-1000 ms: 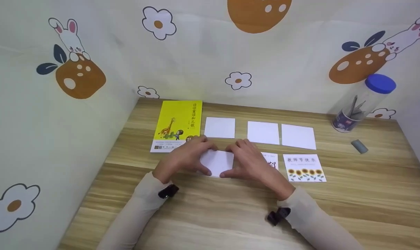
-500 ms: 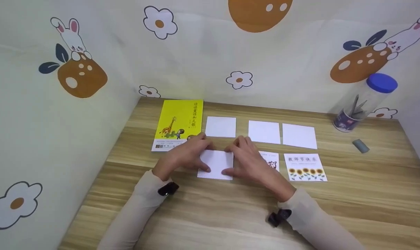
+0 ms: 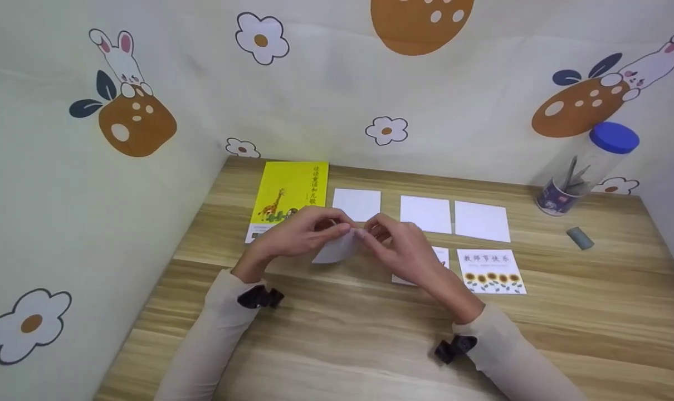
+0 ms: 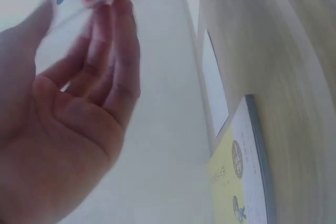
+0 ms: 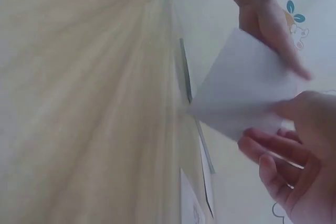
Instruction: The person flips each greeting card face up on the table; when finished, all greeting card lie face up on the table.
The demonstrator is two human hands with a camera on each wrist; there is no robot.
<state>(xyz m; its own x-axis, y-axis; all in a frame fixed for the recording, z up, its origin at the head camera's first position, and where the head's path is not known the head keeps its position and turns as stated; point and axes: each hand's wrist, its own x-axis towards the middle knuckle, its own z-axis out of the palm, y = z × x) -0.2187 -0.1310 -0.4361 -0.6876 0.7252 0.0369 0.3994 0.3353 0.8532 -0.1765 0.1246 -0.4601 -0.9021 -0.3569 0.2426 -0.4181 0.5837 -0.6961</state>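
Lifted since a moment ago, the card point(image 3: 335, 249) is tilting up off the table point(image 3: 370, 334), right of the book point(image 3: 288, 192). We are pinching its top edge with our left hand point(image 3: 298, 234) and right hand point(image 3: 404, 250), fingertips nearly meeting.

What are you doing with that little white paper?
A person holds a small white card up off the wooden table, tilted, with the left hand and right hand pinching its top edge. On the table behind lie three blank white cards, a yellow book and a sunflower card. Another printed card is partly hidden under the right hand. A blue-lidded jar stands at the far right.
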